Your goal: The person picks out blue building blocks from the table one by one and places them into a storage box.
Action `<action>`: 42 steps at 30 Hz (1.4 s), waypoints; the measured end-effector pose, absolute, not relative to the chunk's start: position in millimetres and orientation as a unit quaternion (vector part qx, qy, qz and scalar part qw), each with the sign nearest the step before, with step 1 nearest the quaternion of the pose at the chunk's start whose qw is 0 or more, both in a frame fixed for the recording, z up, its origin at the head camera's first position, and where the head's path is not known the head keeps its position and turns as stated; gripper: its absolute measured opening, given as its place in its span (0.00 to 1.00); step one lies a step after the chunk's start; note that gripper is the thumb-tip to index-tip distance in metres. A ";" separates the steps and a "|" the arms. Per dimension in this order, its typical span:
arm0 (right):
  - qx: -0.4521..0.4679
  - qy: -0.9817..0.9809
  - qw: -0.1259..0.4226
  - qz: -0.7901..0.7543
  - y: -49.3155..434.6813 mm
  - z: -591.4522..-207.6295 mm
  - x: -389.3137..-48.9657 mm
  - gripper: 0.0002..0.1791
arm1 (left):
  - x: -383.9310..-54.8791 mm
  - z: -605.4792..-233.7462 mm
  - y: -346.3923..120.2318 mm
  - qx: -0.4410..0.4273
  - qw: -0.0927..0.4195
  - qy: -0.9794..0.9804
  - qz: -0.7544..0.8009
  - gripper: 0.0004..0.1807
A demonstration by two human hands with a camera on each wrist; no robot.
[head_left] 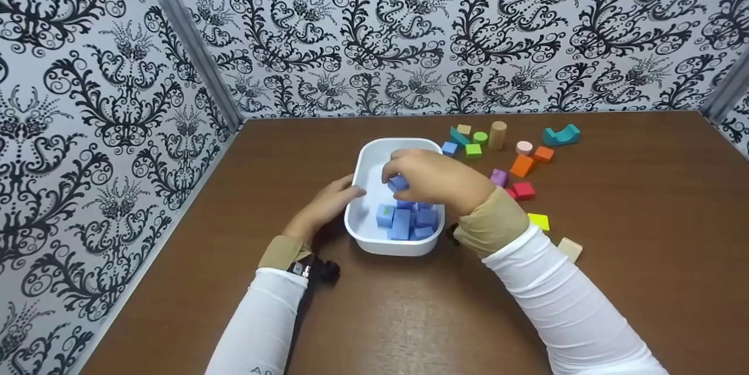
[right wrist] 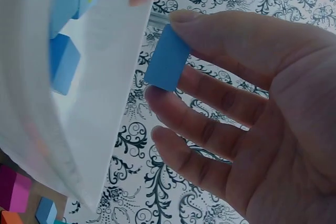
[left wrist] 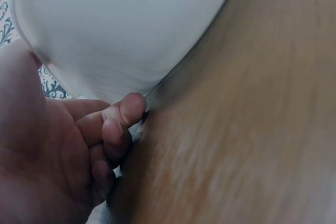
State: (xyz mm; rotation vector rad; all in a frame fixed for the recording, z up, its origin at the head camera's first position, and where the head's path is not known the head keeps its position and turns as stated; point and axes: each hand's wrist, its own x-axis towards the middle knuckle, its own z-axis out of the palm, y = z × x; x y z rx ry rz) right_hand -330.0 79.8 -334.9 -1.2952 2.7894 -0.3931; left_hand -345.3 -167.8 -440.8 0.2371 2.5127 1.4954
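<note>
A white plastic tub (head_left: 370, 165) stands on the brown table, with several blue blocks (head_left: 401, 224) gathered at its near end. My left hand (head_left: 323, 206) holds the tub's left side, thumb over the rim and fingers along the outside; in the left wrist view those fingers (left wrist: 116, 136) lie partly curled against the wall. Above the tub, my right hand (head_left: 442, 179) pinches a blue rectangular block (right wrist: 169, 59) between thumb and fingertips. Its ring and little fingers hold nothing. In the head view, part of that block is hidden behind the right hand.
Right of the tub lie loose blocks: purple (head_left: 498, 177), orange (head_left: 522, 165), red (head_left: 524, 190), yellow (head_left: 538, 222) and a small blue one (head_left: 449, 148). A wooden cylinder (head_left: 497, 136) and a teal curved block (head_left: 560, 135) stand farther back. Patterned walls (head_left: 398, 41) bound the table.
</note>
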 end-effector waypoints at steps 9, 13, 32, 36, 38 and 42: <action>-0.414 0.904 0.023 -0.107 78.5 -345.8 -334.6 0.17 | -345.5 -438.5 -167.8 0.076 0.106 0.857 0.498 0.39; -0.418 0.902 0.033 -0.102 77.6 -351.6 -336.5 0.16 | -345.1 -437.9 -167.1 0.075 0.106 0.857 0.498 0.39; -0.397 0.906 0.095 -0.107 74.1 -354.0 -335.8 0.15 | -343.8 -438.6 -165.7 0.088 0.101 0.851 0.507 0.38; -0.405 0.904 0.080 -0.113 77.3 -351.2 -338.9 0.15 | -344.7 -439.6 -166.1 0.087 0.103 0.848 0.513 0.38; -0.405 0.904 0.067 -0.123 80.0 -349.4 -341.6 0.15 | -345.1 -440.0 -166.2 0.089 0.102 0.848 0.513 0.38; -0.385 0.909 0.018 -0.159 89.6 -343.0 -348.4 0.15 | -345.3 -439.9 -166.5 0.089 0.099 0.851 0.508 0.39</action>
